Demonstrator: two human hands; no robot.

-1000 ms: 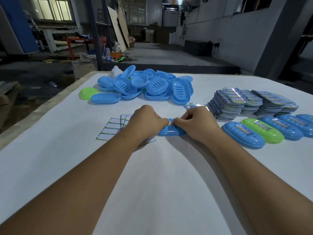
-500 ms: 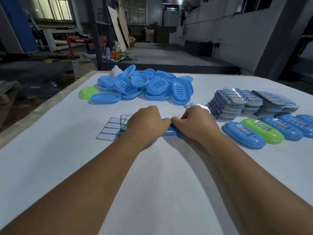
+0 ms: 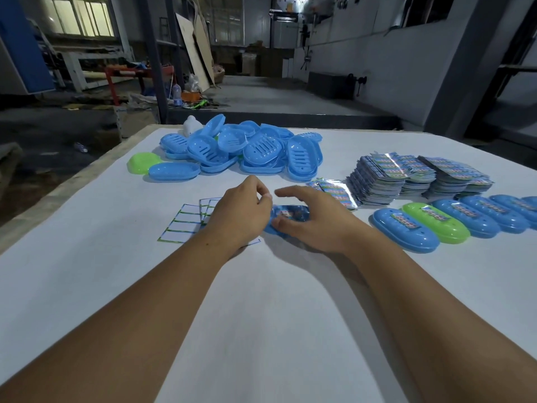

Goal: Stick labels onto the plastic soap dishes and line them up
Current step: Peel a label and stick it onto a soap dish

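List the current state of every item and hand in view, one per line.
Blue soap dish between the hands: label on, flat on the table.
Left hand: lifted, fingers loosely curled, holding nothing.
Right hand: open, fingers over the dish.
Row of soap dishes: labelled, side by side.
Pile of blue dishes: unlabelled, jumbled.
Label stacks: stacked.
Backing sheets: flat, partly under the left hand.

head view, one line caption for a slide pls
Both hands over a labelled blue soap dish beside a lined-up row.
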